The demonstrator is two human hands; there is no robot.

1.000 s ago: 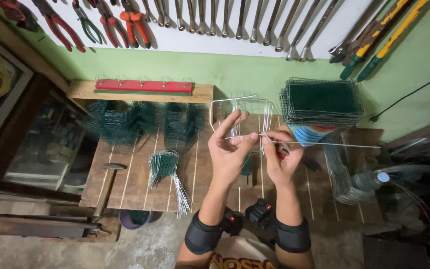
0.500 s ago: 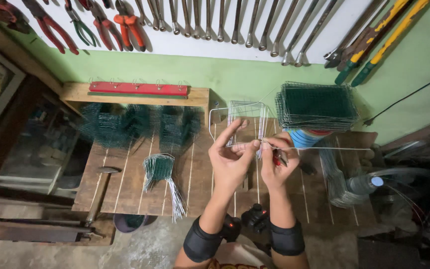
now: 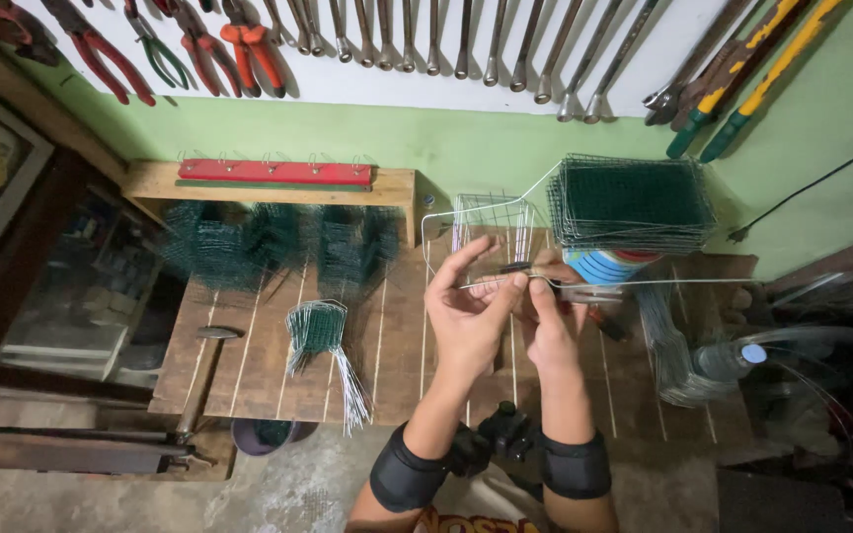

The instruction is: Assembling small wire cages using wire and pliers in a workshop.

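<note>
My left hand (image 3: 468, 314) and my right hand (image 3: 549, 326) are raised together over a slatted wooden bench (image 3: 249, 365). Between them is a small white wire mesh frame (image 3: 491, 222) with a long wire rod (image 3: 663, 283) running off to the right. The left fingers pinch the wire at the frame's lower edge. The right hand grips the wire beside them and seems to hold a small tool, mostly hidden. Both wrists wear black bands.
A stack of green mesh panels (image 3: 634, 202) rests on a drum at the right. Green mesh pieces (image 3: 249, 242) pile at the back left, a loose wire bundle (image 3: 323, 345) lies mid-bench, and a hammer (image 3: 204, 370) lies at the left edge. Pliers and wrenches (image 3: 397, 39) hang on the wall.
Both hands have stayed together on the wire frame; the fingers have shifted slightly along the wire. The view has tilted a little.
</note>
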